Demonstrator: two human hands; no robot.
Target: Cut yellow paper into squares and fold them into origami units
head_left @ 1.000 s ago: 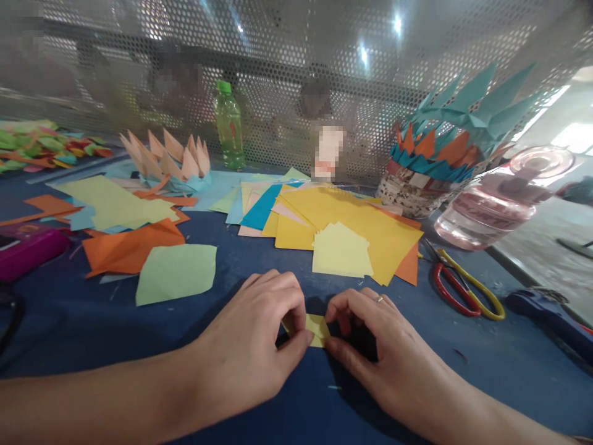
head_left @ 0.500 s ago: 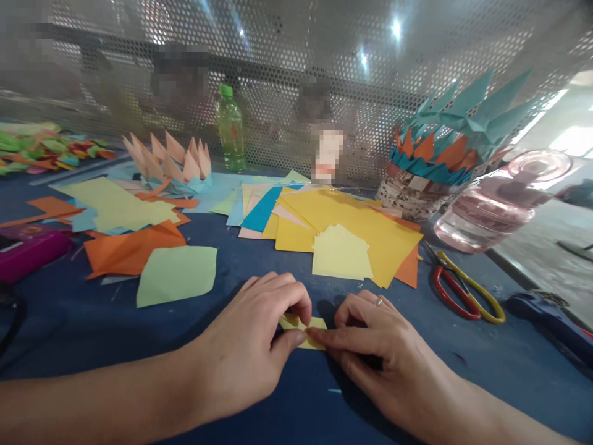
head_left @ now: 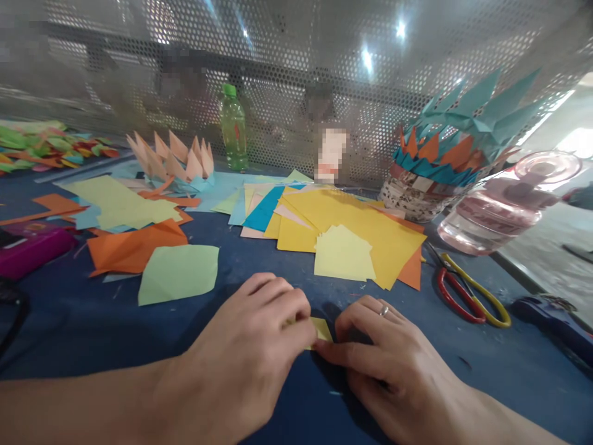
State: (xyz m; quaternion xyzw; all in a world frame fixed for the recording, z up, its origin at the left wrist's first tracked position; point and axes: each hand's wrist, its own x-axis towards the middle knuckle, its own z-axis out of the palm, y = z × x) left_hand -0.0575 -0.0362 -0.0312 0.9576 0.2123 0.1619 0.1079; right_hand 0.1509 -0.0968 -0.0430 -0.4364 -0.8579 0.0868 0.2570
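A small folded piece of yellow paper (head_left: 322, 330) lies on the blue table top, largely covered by my fingers. My left hand (head_left: 259, 346) is curled over its left part, thumb and fingers drawn together on it. My right hand (head_left: 384, 352), with a ring on one finger, presses an extended fingertip on the paper's lower edge; its other fingers are bent. Just beyond my hands rests a stack of pale yellow paper pieces (head_left: 343, 254), partly on larger golden-yellow sheets (head_left: 352, 207). A light green sheet (head_left: 179, 274) is to the left.
Scissors (head_left: 472, 290) with red and yellow handles lie at right, beside a dark blue tool (head_left: 553, 324) and a pink bottle (head_left: 493, 216). A pointed paper piece (head_left: 173, 161), a green bottle (head_left: 234, 133) and a decorated basket (head_left: 410, 191) stand behind. Orange paper (head_left: 136, 247) lies left.
My left hand has rolled forward over the yellow paper, its thumb and fingers closing and hiding more of it. My right fingertip has shifted slightly right and down along the edge.
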